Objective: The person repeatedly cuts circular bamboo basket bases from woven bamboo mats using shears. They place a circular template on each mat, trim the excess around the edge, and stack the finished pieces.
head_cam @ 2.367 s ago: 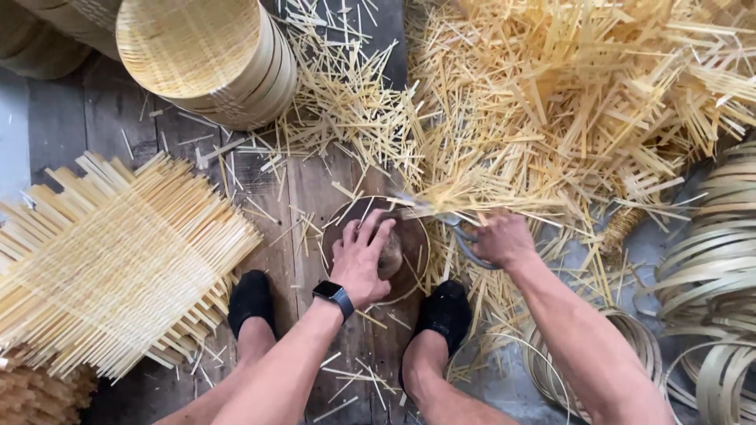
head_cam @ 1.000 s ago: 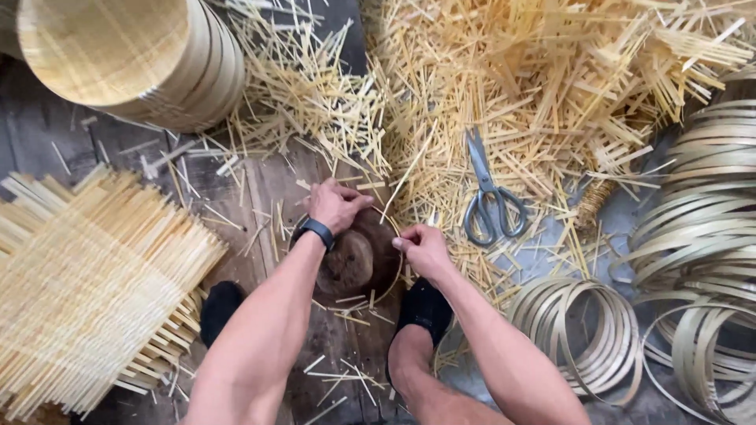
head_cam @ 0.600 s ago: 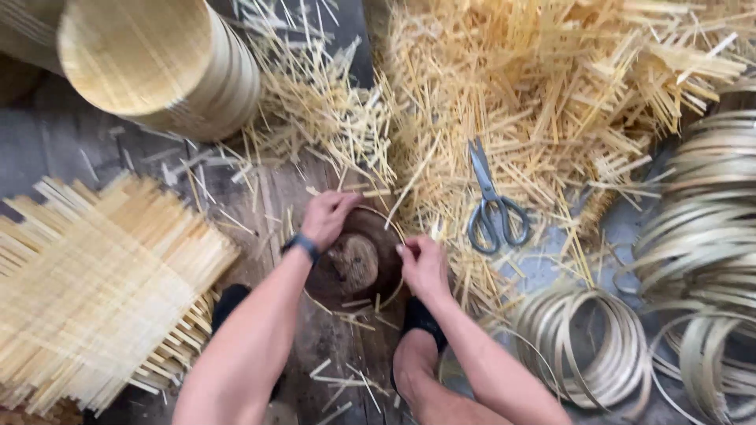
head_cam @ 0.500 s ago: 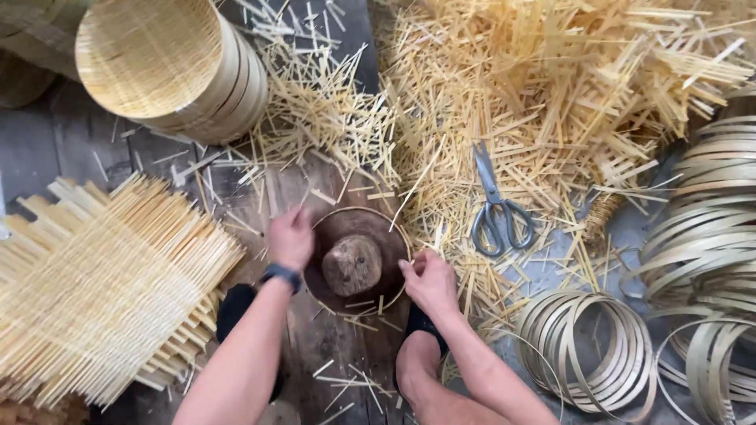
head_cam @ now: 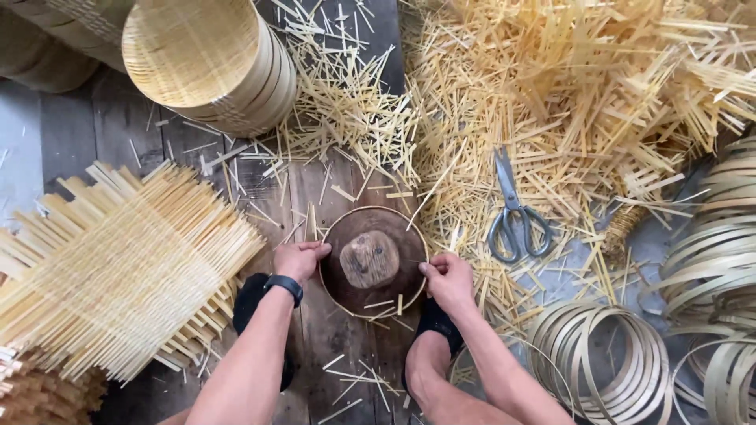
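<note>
A round dark wooden disc (head_cam: 394, 279) with a lighter knob in its middle lies on the plank floor between my feet, with a thin bamboo hoop (head_cam: 376, 211) around its rim. My left hand (head_cam: 299, 260) grips the left edge of the disc and hoop. My right hand (head_cam: 447, 279) grips the right edge. A black watch sits on my left wrist. Grey scissors (head_cam: 512, 216) lie on the cuttings to the right of the disc, apart from both hands.
A woven bamboo mat (head_cam: 118, 267) lies on the left. Stacked round bamboo trays (head_cam: 209, 59) stand at the top left. A large pile of bamboo strips (head_cam: 583, 86) fills the top right. Loose bamboo rings (head_cam: 606, 362) and coiled bands (head_cam: 717, 260) lie at the right.
My right hand has let go of the scissors, which now lie on the cuttings. Both hands have moved to the rim of the wooden disc and spread to its opposite sides.
</note>
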